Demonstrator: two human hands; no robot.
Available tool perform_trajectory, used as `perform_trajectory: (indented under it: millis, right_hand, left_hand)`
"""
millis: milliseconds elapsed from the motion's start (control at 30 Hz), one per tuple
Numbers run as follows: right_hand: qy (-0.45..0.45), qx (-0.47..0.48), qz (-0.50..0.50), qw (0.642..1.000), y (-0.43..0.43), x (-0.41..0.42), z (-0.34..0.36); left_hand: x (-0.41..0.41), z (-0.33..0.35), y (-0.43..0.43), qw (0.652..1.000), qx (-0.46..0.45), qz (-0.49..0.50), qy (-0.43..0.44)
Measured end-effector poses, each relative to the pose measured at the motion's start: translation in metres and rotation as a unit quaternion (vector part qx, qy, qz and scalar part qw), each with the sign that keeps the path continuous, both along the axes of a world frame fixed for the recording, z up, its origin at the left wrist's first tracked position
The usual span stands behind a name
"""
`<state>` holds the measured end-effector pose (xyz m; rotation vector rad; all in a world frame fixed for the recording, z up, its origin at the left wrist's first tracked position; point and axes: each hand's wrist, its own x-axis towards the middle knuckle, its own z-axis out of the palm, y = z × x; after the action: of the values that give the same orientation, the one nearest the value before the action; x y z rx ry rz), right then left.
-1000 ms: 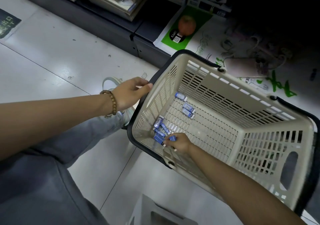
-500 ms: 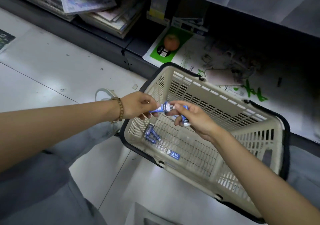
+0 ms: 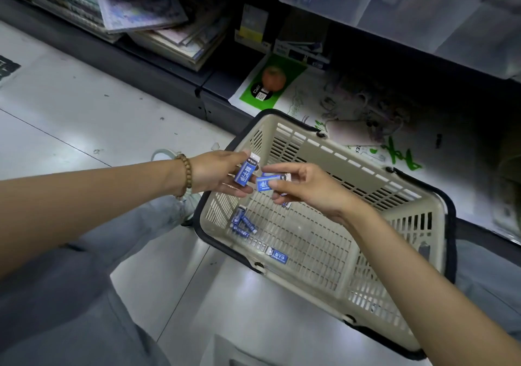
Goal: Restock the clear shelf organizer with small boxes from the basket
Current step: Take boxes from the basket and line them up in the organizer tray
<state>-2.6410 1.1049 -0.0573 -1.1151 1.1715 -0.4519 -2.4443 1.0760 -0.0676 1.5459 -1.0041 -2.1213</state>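
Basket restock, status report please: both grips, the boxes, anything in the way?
Left grip holds one blue box above the basket. Right grip pinches a second box beside it. Loose boxes remain on basket floor. Nothing blocking.

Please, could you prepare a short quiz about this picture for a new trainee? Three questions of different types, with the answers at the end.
1. True or false: the left hand holds a blue box.
2. Where does the lone box lie? A: on the floor. B: on the basket bottom. C: on the shelf.
3. Fill in: the right hand pinches a second box above the ____.
Key: 1 true; 2 B; 3 basket.
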Motion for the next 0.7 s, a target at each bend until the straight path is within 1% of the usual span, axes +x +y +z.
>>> perform_trajectory:
  millis: [67,133,200,300,367,400,467,500,533,567,600,633,667,700]
  right_hand:
    - [-0.033,0.016,0.005,0.999,0.000,0.004,-0.001]
    - [-0.039,0.013,-0.004,0.999,-0.001,0.007,-0.001]
    - [-0.036,-0.005,-0.029,0.999,-0.003,0.009,-0.006]
    - [-0.053,-0.008,-0.068,0.996,-0.005,0.015,-0.020]
    - [-0.095,0.024,-0.088,0.991,-0.006,0.018,-0.034]
    - [-0.135,0.051,-0.097,0.985,-0.007,0.017,-0.043]
    - [-0.213,0.118,-0.129,0.961,-0.008,0.007,-0.065]
    - [-0.210,0.144,-0.143,0.956,-0.006,-0.001,-0.081]
    - [-0.156,0.156,-0.145,0.965,-0.002,-0.009,-0.098]
    - [-0.049,0.155,-0.121,0.979,0.006,-0.017,-0.118]
    - [0.073,0.145,-0.074,0.984,0.016,-0.025,-0.141]
    - [0.161,0.141,-0.028,0.976,0.028,-0.031,-0.163]
    - [0.209,0.147,0.006,0.967,0.041,-0.034,-0.182]
    - [0.234,0.155,0.032,0.959,0.053,-0.035,-0.198]
  left_hand:
    - [-0.001,0.000,0.001,1.000,0.000,-0.025,-0.015]
    - [-0.001,0.000,0.004,0.997,-0.014,-0.070,-0.027]
    - [-0.001,0.001,0.007,0.993,-0.037,-0.110,-0.034]
    - [0.000,0.000,0.009,0.988,-0.062,-0.128,-0.057]
    - [0.002,-0.002,0.010,0.987,-0.054,-0.136,-0.061]
    - [0.004,-0.003,0.009,0.988,-0.048,-0.135,-0.059]
    - [0.008,-0.005,0.006,0.991,-0.044,-0.114,-0.055]
    - [0.011,-0.006,0.004,0.993,-0.044,-0.099,-0.055]
    - [0.014,-0.007,0.002,0.994,-0.045,-0.085,-0.058]
    - [0.017,-0.008,0.001,0.995,-0.043,-0.072,-0.059]
    - [0.019,-0.010,-0.001,0.996,-0.039,-0.062,-0.057]
    - [0.021,-0.012,-0.001,0.996,-0.033,-0.056,-0.053]
    - [0.022,-0.013,-0.001,0.997,-0.029,-0.057,-0.052]
    - [0.022,-0.015,-0.001,0.996,-0.027,-0.063,-0.053]
